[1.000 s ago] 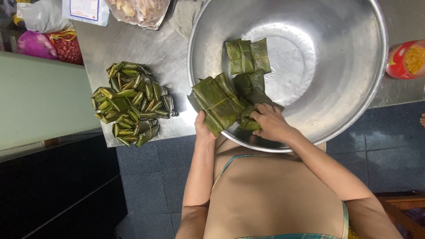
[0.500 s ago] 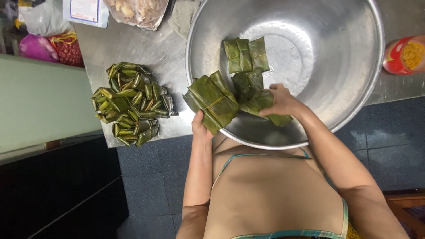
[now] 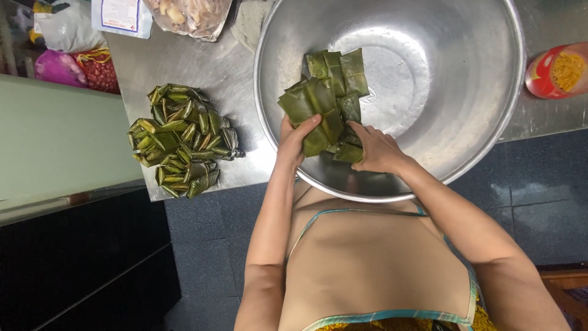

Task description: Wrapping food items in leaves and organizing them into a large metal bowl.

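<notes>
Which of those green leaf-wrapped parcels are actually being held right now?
The leaf parcels at the steel bowl's near rim, gripped by both the left hand and right hand. The heap of parcels on the counter lies untouched.

The steel bowl (image 3: 465, 79) is bare right of the leaf parcels (image 3: 327, 98); its rim walls them in.

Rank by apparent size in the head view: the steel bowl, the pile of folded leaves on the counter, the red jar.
1. Steel bowl, by far the largest.
2. Pile of folded leaves.
3. Red jar, smallest, though the frame edge cuts it off.
</notes>
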